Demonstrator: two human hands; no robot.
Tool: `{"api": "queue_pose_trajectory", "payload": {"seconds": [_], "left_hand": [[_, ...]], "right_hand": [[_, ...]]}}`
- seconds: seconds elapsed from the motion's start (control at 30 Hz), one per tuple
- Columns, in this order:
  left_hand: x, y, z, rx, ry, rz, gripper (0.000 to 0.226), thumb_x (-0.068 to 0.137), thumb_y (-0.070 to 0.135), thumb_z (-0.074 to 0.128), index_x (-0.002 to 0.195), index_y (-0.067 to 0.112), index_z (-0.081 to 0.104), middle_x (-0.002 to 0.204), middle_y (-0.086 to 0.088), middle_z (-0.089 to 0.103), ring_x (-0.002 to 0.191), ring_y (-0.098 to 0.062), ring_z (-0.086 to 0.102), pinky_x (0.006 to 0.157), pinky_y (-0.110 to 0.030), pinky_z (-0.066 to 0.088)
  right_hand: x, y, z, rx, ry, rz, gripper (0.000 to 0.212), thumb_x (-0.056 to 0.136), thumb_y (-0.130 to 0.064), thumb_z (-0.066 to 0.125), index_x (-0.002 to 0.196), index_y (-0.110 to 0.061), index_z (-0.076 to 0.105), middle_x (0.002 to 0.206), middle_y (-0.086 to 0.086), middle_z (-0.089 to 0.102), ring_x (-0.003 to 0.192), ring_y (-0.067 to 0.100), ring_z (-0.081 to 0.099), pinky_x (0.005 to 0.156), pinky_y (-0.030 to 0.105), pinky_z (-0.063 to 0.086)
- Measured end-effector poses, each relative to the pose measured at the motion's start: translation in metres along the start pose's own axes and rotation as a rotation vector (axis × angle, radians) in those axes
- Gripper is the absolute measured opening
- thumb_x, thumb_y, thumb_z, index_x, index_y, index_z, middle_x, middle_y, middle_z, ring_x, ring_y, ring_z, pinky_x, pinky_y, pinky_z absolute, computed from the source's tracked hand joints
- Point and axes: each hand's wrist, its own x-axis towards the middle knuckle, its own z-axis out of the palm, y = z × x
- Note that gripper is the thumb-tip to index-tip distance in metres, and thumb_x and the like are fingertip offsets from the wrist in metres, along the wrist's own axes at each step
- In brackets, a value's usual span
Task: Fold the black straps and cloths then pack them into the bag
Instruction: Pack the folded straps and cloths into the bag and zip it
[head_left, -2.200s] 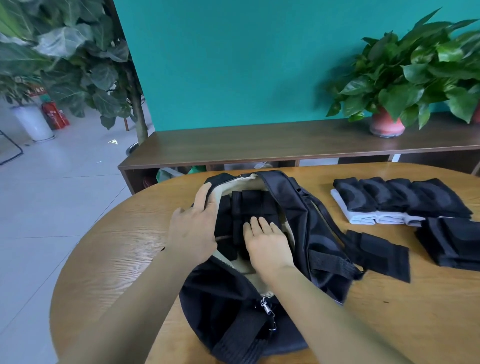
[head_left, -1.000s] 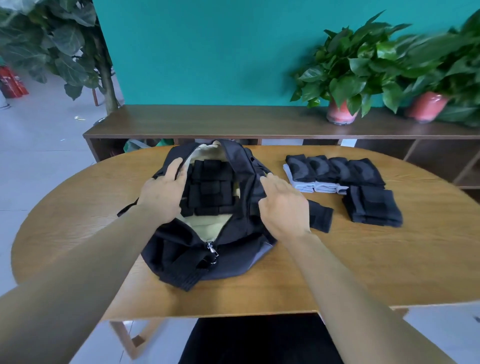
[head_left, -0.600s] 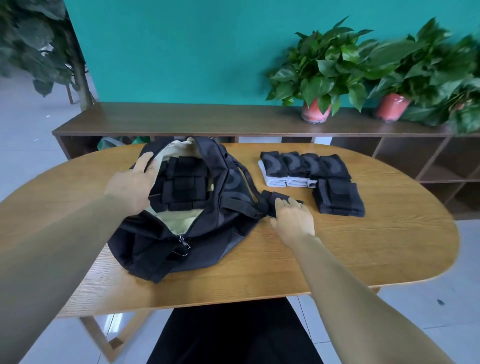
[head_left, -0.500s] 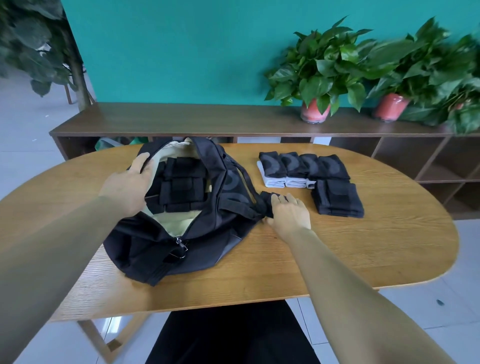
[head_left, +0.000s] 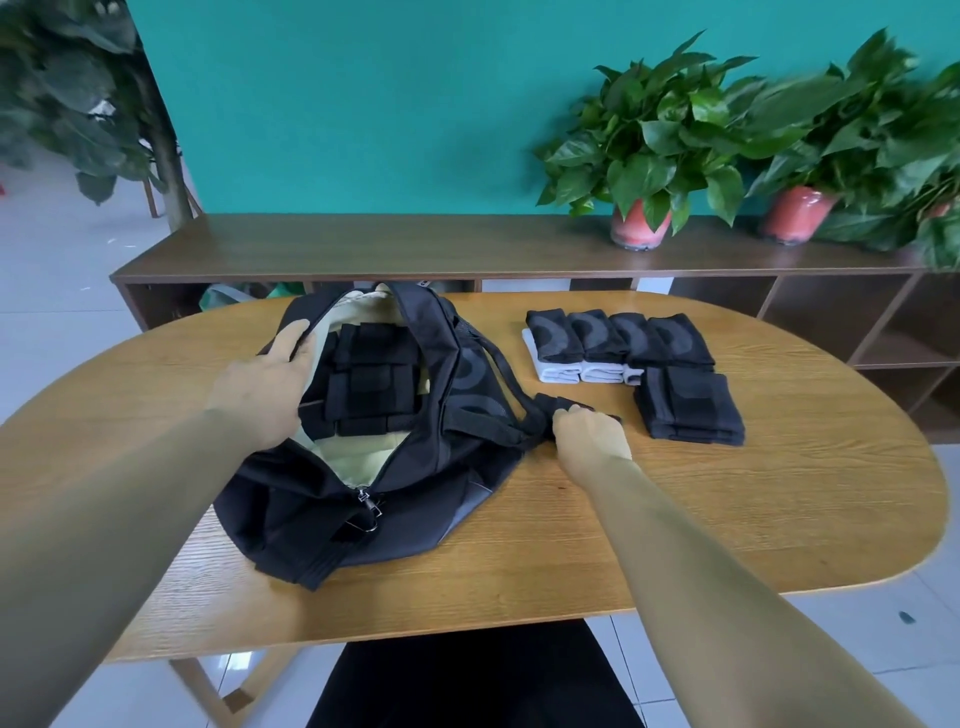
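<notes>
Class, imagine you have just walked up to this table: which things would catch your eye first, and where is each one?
The open black bag at the table's left-centre draws the eye first, with folded black straps packed against its pale lining. The left hand holds the bag's near-left rim open, while the right hand grips a folded black piece just right of the bag. Further right lie a row of folded cloths and a black stack.

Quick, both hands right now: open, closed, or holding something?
Left hand: holding the open rim of the bag.
Right hand: fingers curled around the folded black strap beside the bag.
</notes>
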Motion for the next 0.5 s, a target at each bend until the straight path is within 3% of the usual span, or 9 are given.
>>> {"api": "queue_pose_trajectory", "payload": {"seconds": [0.07,0.2,0.3,0.4,0.5], "left_hand": [[0.001,0.002,0.000,-0.009,-0.015,-0.007,0.085,0.086,0.005,0.049,0.155,0.015,0.000,0.160,0.000,-0.012,0.057,-0.017,0.045,0.053,-0.028,0.035],[0.003,0.000,0.001,-0.009,-0.038,-0.022,0.087,0.086,0.005,0.051,0.155,0.014,-0.002,0.160,0.000,-0.016,0.062,-0.018,0.047,0.056,-0.028,0.038],[0.001,0.003,-0.002,-0.021,-0.038,-0.041,0.088,0.086,0.006,0.051,0.154,0.014,-0.003,0.160,-0.001,-0.016,0.066,-0.019,0.046,0.060,-0.029,0.039],[0.001,0.007,-0.004,-0.043,-0.023,-0.038,0.089,0.086,0.007,0.052,0.155,0.013,-0.003,0.161,-0.002,-0.014,0.071,-0.022,0.047,0.063,-0.030,0.040],[-0.001,0.009,-0.002,-0.060,-0.009,-0.031,0.091,0.086,0.008,0.054,0.154,0.013,-0.005,0.161,-0.002,-0.014,0.073,-0.023,0.048,0.063,-0.030,0.039]], "right_hand": [[-0.001,0.003,0.004,0.011,-0.007,0.012,0.029,0.089,0.005,0.047,0.112,-0.010,0.056,0.110,0.007,0.060,0.094,0.023,0.059,0.067,0.028,0.040],[-0.010,0.008,0.006,0.010,0.028,0.019,0.029,0.088,0.004,0.046,0.110,-0.012,0.056,0.105,0.004,0.059,0.081,0.019,0.051,0.065,0.027,0.039],[-0.023,0.009,0.002,0.029,0.015,0.059,0.029,0.088,0.004,0.046,0.107,-0.013,0.059,0.091,0.001,0.058,0.075,0.019,0.049,0.062,0.027,0.040],[-0.035,0.017,-0.003,0.077,0.036,0.179,0.027,0.089,0.003,0.045,0.105,-0.014,0.058,0.073,-0.002,0.048,0.071,0.019,0.052,0.060,0.027,0.041],[-0.046,0.015,-0.012,0.126,0.159,0.289,0.026,0.087,0.004,0.046,0.106,-0.012,0.054,0.077,0.000,0.054,0.067,0.019,0.050,0.057,0.027,0.039]]}}
